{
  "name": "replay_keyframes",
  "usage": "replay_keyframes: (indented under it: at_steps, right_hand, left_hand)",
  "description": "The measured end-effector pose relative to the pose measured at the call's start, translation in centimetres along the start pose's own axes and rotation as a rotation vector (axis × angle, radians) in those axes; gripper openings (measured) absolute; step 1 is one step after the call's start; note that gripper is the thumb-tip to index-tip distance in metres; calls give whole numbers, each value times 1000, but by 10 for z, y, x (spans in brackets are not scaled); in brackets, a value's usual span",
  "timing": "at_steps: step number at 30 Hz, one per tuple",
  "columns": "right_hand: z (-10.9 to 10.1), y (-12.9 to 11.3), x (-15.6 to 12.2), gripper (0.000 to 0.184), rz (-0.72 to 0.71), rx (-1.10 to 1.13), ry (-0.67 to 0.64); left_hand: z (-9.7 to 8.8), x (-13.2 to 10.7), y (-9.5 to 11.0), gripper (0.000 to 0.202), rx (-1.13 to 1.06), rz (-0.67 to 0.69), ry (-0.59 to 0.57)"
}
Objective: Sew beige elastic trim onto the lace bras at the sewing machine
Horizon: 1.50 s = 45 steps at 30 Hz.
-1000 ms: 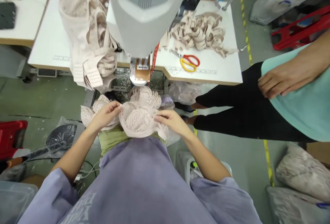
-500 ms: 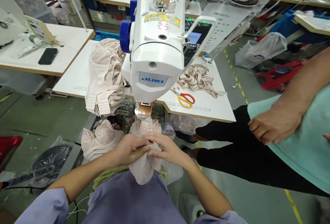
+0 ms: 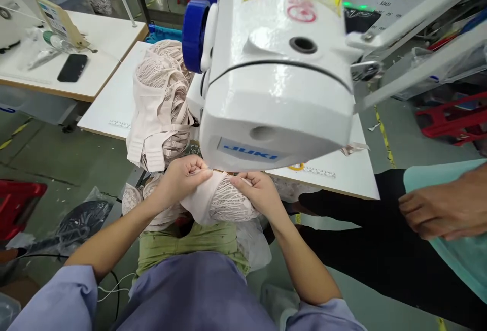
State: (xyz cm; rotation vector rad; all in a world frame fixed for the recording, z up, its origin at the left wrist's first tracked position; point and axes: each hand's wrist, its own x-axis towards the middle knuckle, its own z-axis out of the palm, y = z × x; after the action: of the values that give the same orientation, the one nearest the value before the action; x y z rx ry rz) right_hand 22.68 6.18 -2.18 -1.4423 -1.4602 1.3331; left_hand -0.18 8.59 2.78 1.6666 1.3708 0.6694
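A beige lace bra [image 3: 230, 201] is stretched between my two hands, just below the head of the white sewing machine [image 3: 281, 112]. My left hand [image 3: 186, 176] pinches its upper edge on the left, by the smooth fabric. My right hand [image 3: 258, 191] grips the edge on the right, beside the lace cup. The machine's head hides the needle area, and part of the bra's upper edge lies beneath it. Another beige bra [image 3: 131, 199] lies left of my left hand, below the table edge.
A pile of beige bras [image 3: 162, 102] lies on the white table [image 3: 102, 102] left of the machine. The yellow scissors handle [image 3: 296, 166] shows under the machine head. On the right stands a co-worker, one hand [image 3: 445, 201] in view. A phone [image 3: 72, 68] lies on the neighbouring table.
My hands have moved apart and up toward the machine, spreading the bra between them. The view has come closer to the machine, whose head now covers the straps and most of the scissors.
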Motion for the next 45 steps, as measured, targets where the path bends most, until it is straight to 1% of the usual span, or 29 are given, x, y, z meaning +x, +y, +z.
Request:
replay_keyframes:
  at_steps: [2,5,8,12,15,20,22,24,25,27,30,31,32,33,34,36,38,40,42,44,45]
  right_hand:
    - [-2,4,5,36,5,28,-18]
    - [-4,4,11,34,-20,94,-23]
    - [-5,-1,17,33,-51,101,-4]
    - [-4,-7,23,32,-65,57,17]
    - [-4,-6,24,33,-79,64,12]
    - [-6,7,24,33,-103,49,1]
    - [-5,16,24,37,-104,70,13]
    - [-2,29,23,43,-65,102,21]
    - [1,36,23,47,-33,114,5]
    - [7,52,21,63,0,137,-75]
    - [14,78,17,93,-49,179,-280]
    - [15,85,15,100,-58,198,-351]
    - [15,92,13,102,-46,216,-418]
    - [13,99,10,101,-14,232,-483]
    - [11,104,7,95,25,248,-537]
    - [4,114,1,76,82,281,-604]
    - [-4,121,-5,61,78,312,-655]
    - [-11,126,-11,54,42,318,-684]
    - [-15,130,-18,47,38,313,-660]
    - [-16,132,-27,38,79,329,-565]
    - [-16,132,-33,36,106,353,-506]
  left_hand:
    - [3,5,-4,17,14,23,38]
    - [5,10,-8,12,56,64,55]
    - [5,15,-8,9,60,92,48]
    - [3,18,-5,4,-2,126,23]
    - [1,17,-3,4,0,118,25]
    - [1,16,-4,21,59,77,40]
    - [1,16,-4,21,57,68,35]
    - [0,16,-4,18,49,74,30]
    - [-1,16,-4,18,52,81,37]
    - [-2,17,-5,18,59,89,62]
    - [-3,19,-7,16,59,89,75]
    - [-3,19,-8,15,62,94,75]
    - [-4,19,-8,14,68,101,76]
    - [-4,19,-9,14,76,109,84]
    - [-4,19,-9,14,82,116,94]
    - [-4,19,-10,13,83,119,105]
    - [-3,19,-10,13,89,116,101]
    - [-2,19,-10,15,101,127,106]
    - [0,19,-10,15,110,146,112]
    - [0,18,-10,14,117,147,100]
    - [-1,17,-12,13,127,133,86]
